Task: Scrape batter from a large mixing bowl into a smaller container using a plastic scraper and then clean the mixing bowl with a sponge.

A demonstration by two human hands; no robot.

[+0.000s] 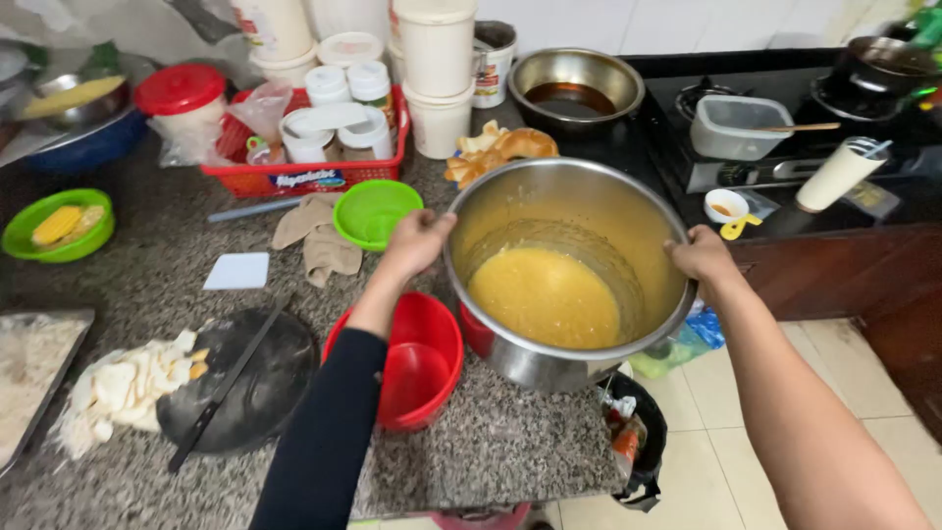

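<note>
**Both hands tilt a steel pot of yellow batter at the counter's edge**

At the back of the granite counter (471,451) stands a red plastic basket (294,177) with a blue-and-white label on its front wall; it holds white lidded jars (348,83) and a crumpled clear bag. Left of it sits a white tub with a red lid (180,90). Tall white buckets (437,69) are stacked just behind the basket's right end, and a white square card (237,271) lies flat on the stone near a beige cloth (319,240). On the stove side, a white cylindrical wrapped pack (839,177) leans by a small cup with a yellow scoop.

The large steel pot (569,275) is tipped toward the camera over the counter's right front corner, yellow batter (545,294) pooled in its lower side. The left hand (417,240), on a black-sleeved arm, is closed on the pot's left rim, thumb over the edge. The right hand (702,255), on a bare arm, clasps the right rim. A red bowl (422,358) sits just beside the pot, under the left forearm; a green bowl (373,211) is near the left hand.
</note>
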